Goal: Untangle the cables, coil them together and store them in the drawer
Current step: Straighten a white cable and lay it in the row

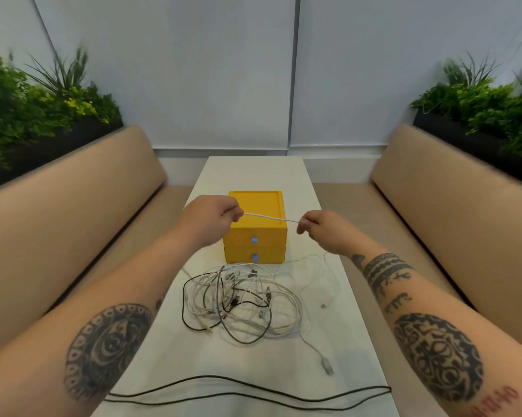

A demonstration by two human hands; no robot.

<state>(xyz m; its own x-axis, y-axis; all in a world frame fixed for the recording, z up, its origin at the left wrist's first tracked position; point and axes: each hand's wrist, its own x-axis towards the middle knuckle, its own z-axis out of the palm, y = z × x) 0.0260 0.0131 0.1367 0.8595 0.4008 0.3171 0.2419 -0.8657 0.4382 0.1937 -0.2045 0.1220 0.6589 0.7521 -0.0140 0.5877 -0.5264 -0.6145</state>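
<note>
White cable held taut above the cable tangle.
Left hand (216, 216) and right hand (320, 227) each pinch the white cable (268, 218) at frame centre, before the yellow drawer unit (255, 233); tangled cables (241, 299) lie below on the table (253, 173).

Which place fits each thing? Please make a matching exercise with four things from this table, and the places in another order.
Things:
1. yellow drawer box
2. white cable
3. tangled cable pile
4. black cable

Places:
a. along the near edge of the table
b. stretched between left hand and right hand
c. beyond the pile
d. mid-table

Pairs: 1-c, 2-b, 3-d, 4-a
</note>
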